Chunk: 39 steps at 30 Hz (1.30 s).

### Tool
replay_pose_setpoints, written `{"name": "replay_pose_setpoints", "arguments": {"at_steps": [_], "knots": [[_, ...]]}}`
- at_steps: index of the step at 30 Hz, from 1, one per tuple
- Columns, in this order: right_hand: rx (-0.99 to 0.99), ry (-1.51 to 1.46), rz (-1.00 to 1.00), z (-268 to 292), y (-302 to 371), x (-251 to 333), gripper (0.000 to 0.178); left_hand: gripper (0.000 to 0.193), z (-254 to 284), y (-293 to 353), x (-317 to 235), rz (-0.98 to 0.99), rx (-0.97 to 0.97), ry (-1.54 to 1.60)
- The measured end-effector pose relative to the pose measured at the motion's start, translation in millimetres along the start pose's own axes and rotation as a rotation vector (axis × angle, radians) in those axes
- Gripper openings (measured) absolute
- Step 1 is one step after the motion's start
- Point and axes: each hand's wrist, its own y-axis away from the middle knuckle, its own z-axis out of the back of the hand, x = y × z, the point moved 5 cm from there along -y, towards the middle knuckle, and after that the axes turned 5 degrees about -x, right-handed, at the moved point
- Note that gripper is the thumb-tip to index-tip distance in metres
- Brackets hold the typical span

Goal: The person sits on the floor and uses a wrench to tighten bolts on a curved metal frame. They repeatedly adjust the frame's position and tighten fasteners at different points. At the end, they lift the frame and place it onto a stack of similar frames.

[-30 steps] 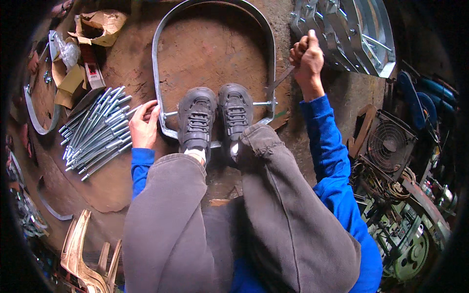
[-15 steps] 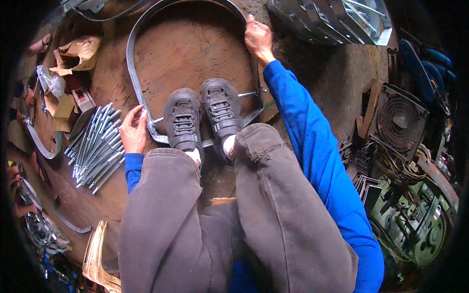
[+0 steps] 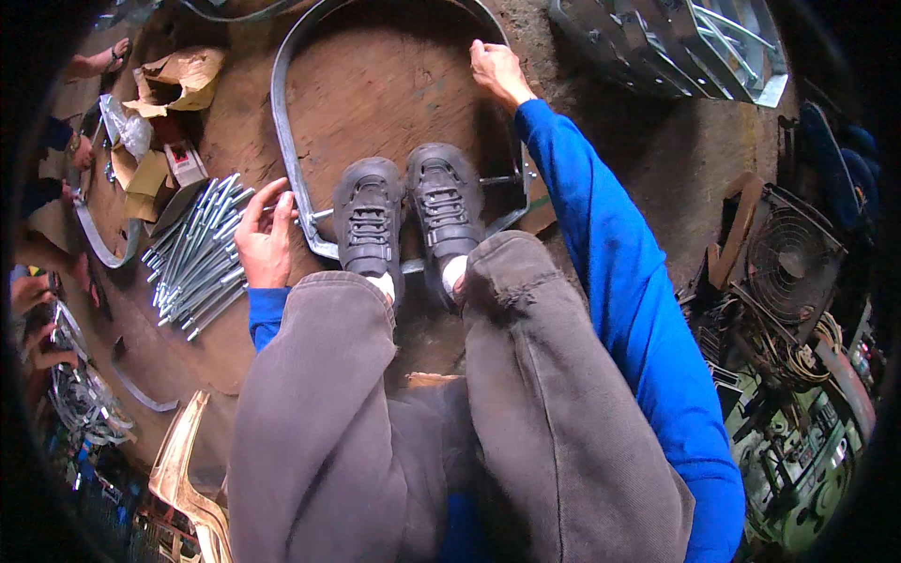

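Note:
A U-shaped flat metal hoop (image 3: 280,103) lies around my shoes (image 3: 369,216), with a straight crosspiece behind them. A threaded rod (image 3: 500,179) crosses between its two sides, partly hidden by the shoes. My right hand (image 3: 499,73) is closed over the hoop's right side, fingertips curled inward. Beside the rod's left end, my left hand (image 3: 265,239) has bent fingers and thumb brought close together; anything small between them is hidden. A pile of shiny threaded rods (image 3: 199,258) lies just left of that hand.
Stacked metal brackets (image 3: 671,47) stand at the far right. A torn paper bag (image 3: 180,80) and an open cardboard box (image 3: 145,183) are at the left, near other people's hands (image 3: 83,150). A round fan grille (image 3: 790,258) and loose cables lie right. A curved, worn piece (image 3: 178,469) sits near left.
The view has shifted, so the scene sits further right. My left hand has drawn slightly away from the hoop's corner. My right hand's fingers reach further inside the hoop.

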Motion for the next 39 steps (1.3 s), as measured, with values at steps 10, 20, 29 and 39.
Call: {"name": "replay_pose_setpoints", "arguments": {"at_steps": [10, 20, 29, 39], "knots": [[0.204, -0.066, -0.122, 4, 21, 7, 0.046, 0.027, 7, -4, -20, -0.006, -0.032, -0.062], [-0.083, -0.358, -0.062, 73, 103, 56, 0.033, 0.027, 19, -3, -4, 0.027, -0.032, -0.008], [-0.190, -0.421, 0.150, 79, 79, 59, 0.039, 0.027, -14, -3, -20, -0.088, 0.152, -0.106], [0.211, -0.751, 0.301, -20, 132, 254, 0.036, 0.030, -10, -26, -34, -0.134, 0.226, -0.100]]}}
